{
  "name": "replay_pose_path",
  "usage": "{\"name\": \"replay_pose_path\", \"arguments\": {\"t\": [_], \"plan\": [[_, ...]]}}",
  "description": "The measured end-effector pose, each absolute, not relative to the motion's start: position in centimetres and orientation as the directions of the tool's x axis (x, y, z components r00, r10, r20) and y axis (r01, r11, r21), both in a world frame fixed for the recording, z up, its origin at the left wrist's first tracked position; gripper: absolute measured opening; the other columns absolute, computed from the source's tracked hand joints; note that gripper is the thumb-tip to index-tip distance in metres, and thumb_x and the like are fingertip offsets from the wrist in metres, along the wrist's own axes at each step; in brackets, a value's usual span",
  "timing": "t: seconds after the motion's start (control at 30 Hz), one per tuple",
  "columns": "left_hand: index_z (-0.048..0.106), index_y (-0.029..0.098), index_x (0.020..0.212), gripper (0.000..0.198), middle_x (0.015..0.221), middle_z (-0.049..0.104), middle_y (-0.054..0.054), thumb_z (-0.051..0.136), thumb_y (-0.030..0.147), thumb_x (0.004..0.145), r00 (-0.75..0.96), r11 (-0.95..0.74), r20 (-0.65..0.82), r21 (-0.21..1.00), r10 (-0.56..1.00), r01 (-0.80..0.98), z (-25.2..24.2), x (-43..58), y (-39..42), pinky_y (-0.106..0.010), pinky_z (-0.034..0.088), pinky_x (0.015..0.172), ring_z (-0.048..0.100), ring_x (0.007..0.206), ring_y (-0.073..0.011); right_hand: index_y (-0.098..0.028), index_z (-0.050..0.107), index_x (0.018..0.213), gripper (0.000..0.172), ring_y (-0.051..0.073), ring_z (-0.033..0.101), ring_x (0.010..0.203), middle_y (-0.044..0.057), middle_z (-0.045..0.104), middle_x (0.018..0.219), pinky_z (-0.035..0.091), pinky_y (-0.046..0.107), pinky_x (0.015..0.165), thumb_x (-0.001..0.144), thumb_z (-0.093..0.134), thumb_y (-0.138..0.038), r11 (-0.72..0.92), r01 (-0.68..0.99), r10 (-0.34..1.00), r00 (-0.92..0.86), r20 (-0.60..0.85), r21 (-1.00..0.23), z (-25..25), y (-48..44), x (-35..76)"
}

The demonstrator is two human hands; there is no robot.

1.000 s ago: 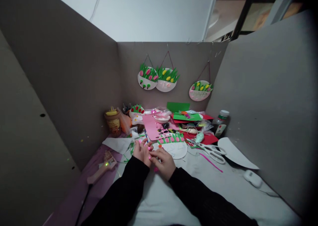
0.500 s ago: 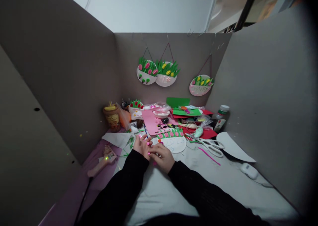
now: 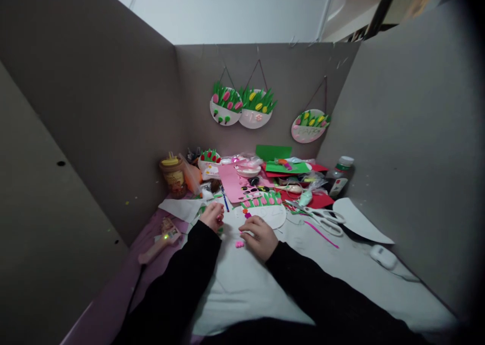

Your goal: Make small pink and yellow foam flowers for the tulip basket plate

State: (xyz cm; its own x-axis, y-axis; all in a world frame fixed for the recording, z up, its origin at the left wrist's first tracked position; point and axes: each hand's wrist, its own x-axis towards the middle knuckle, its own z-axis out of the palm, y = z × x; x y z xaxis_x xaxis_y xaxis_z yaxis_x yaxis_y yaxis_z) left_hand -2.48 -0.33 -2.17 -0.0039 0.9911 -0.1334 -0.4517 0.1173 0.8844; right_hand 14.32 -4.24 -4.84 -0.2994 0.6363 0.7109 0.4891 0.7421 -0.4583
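My left hand (image 3: 212,217) is raised over the table with its fingers curled in. Bits of pink show between them, from the small pink balls in its palm. To its right, my right hand (image 3: 260,238) has thumb and fingertips pinched together; what they hold, if anything, is too small to make out. Just below those fingertips a tight cluster of small pink balls (image 3: 239,244) lies on the white cloth (image 3: 242,289). Behind my right hand lies a white paper-plate piece (image 3: 267,216) with pink tulips and green leaves, an orange and a magenta flower at its left edge.
White scissors (image 3: 322,218) and a magenta pipe cleaner (image 3: 321,235) lie to the right. A pink glue gun (image 3: 161,241) rests at left. Craft papers and bags crowd the back, with a bottle (image 3: 339,176) and a cup (image 3: 173,177). Plate baskets (image 3: 255,118) hang on the grey partition.
My left hand has curled its open palm shut over the pink balls and drawn away leftward. My right hand has moved right, away from it. The cluster on the cloth now shows.
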Motion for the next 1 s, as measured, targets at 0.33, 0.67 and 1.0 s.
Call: {"name": "replay_pose_path", "arguments": {"t": [0.33,0.67,1.0], "plan": [[0.065,0.020,0.056,0.020,0.057,0.044,-0.001,0.072,0.005,0.046,0.124,-0.208,0.228,0.966,0.966,-0.156,-6.6,-2.0,-3.3,-0.024,0.038,0.056,0.042,0.053,-0.0118,-0.019,0.062,0.073,0.006,0.019,0.048,0.084,0.006,0.056,0.086,0.044,0.031,0.072,0.076,0.060,-0.023,0.687,0.693,0.675,-0.498,0.544,-0.218,-5.6,-6.5,15.3],[0.067,0.021,0.053,0.025,0.053,0.047,-0.001,0.077,0.001,0.041,0.406,-0.073,0.093,0.995,0.909,-0.065,-5.0,-3.5,-2.1,-0.022,0.034,0.053,0.040,0.049,-0.0112,-0.018,0.062,0.072,0.012,0.019,0.047,0.081,0.007,0.057,0.084,0.042,0.031,0.069,0.080,0.056,-0.026,0.671,0.732,0.669,-0.528,0.522,-0.118,-5.1,-6.9,15.0],[0.066,0.027,0.050,0.018,0.056,0.044,-0.001,0.080,0.028,0.039,0.226,-0.376,0.361,0.926,0.905,0.023,-7.6,-1.9,-2.8,-0.032,0.042,0.070,0.044,0.056,-0.0173,-0.018,0.061,0.070,0.014,0.018,0.048,0.079,0.007,0.057,0.080,0.042,0.030,0.067,0.080,0.056,-0.027,0.679,0.725,0.658,-0.532,0.533,-0.114,-5.2,-6.7,14.8]]}}
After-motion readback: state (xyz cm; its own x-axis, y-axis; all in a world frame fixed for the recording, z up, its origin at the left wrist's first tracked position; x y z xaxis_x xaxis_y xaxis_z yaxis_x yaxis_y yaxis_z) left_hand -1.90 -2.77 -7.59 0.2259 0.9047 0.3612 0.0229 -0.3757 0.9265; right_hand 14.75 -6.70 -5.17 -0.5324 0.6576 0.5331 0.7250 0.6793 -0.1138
